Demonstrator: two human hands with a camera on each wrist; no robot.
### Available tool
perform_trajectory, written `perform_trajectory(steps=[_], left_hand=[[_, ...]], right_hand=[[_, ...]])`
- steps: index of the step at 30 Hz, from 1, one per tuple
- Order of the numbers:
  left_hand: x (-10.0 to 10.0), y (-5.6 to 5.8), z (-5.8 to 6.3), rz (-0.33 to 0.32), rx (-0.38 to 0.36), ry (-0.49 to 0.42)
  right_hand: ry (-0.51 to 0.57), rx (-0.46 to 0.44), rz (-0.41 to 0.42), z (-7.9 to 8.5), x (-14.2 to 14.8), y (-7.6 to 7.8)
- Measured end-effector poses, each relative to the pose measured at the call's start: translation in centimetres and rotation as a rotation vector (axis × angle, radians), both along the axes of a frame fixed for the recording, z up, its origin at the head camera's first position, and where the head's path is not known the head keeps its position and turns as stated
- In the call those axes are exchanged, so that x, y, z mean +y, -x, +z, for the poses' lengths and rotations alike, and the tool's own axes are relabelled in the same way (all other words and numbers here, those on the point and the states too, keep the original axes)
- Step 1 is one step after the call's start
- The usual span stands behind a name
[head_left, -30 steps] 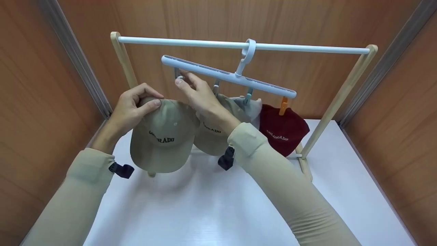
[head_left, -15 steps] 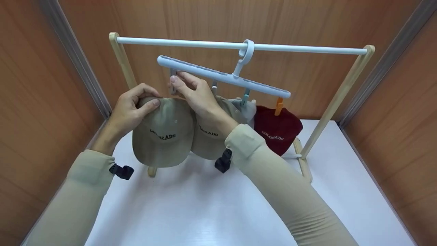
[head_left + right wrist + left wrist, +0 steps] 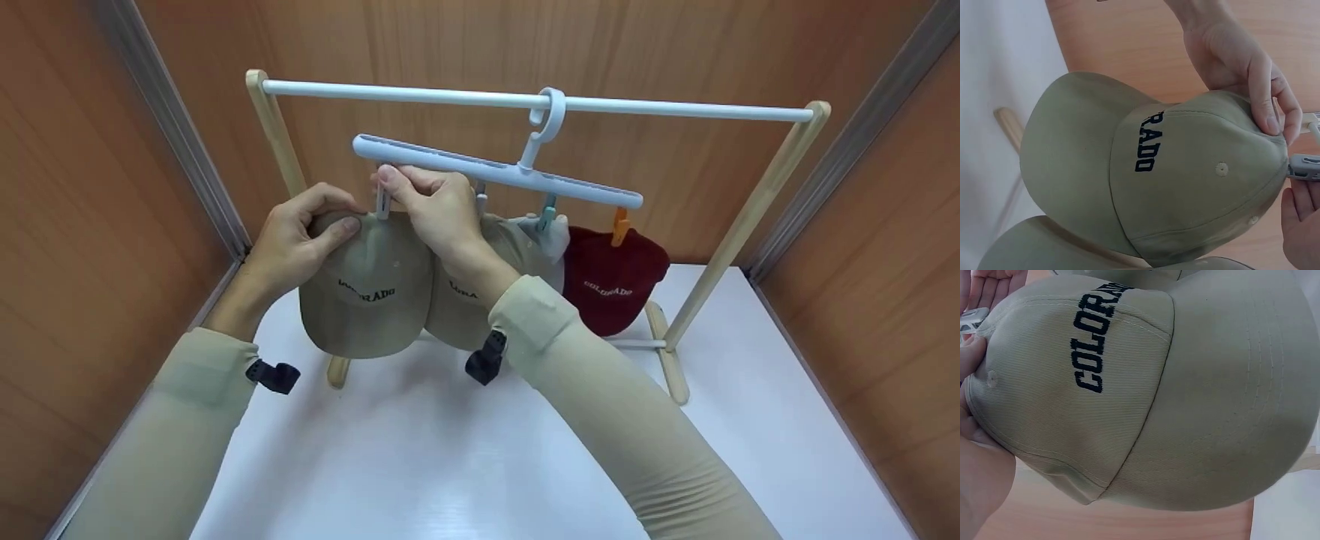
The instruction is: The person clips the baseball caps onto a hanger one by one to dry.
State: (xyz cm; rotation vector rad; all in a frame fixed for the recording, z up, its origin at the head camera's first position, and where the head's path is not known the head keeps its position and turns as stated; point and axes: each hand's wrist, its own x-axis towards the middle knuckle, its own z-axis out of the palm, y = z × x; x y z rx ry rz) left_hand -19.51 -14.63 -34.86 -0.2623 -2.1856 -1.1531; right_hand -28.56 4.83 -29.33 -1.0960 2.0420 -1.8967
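A khaki baseball cap (image 3: 364, 322) with dark COLORADO lettering hangs brim down from my left hand (image 3: 289, 240), thumb and fingers pinching its crown edge. With my right hand (image 3: 446, 217) I pinch a grey clip (image 3: 383, 202) under the left end of a pale blue hanger (image 3: 442, 159). In the right wrist view the tip of the grey clip (image 3: 1304, 167) meets the edge of the cap (image 3: 1196, 169), beside the left fingertips. The hanger tilts down to the right.
Farther right on the hanger are a second khaki cap (image 3: 461, 326), a light grey cap (image 3: 553, 238) under a teal clip (image 3: 547, 216), and a dark red cap (image 3: 611, 277) under an orange clip (image 3: 620, 229). The hanger hooks over a rack's white rod (image 3: 675, 110). Wooden panels surround the white table (image 3: 450, 465).
The cap in my left hand has risen slightly and shifted right. My right hand has drawn the clip and the hanger's left end down, and the clip now meets the cap's edge.
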Motion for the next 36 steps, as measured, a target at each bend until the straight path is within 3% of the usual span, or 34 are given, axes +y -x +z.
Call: perform_trajectory(steps=[6,24,36], left_hand=[[0.4,0.2,0.2,-0.026,0.017,-0.014],[2.2,0.8,1.0,-0.023,0.04,-0.07],[1.6,1.0,0.0,-0.009,0.019,-0.038]], right_hand=[[0.025,-0.005,-0.027,-0.2,0.0,0.0],[0.025,0.016,-0.028,-0.2,0.6,0.6],[-0.041,0.223,-0.033,-1.8,1.0,0.5]])
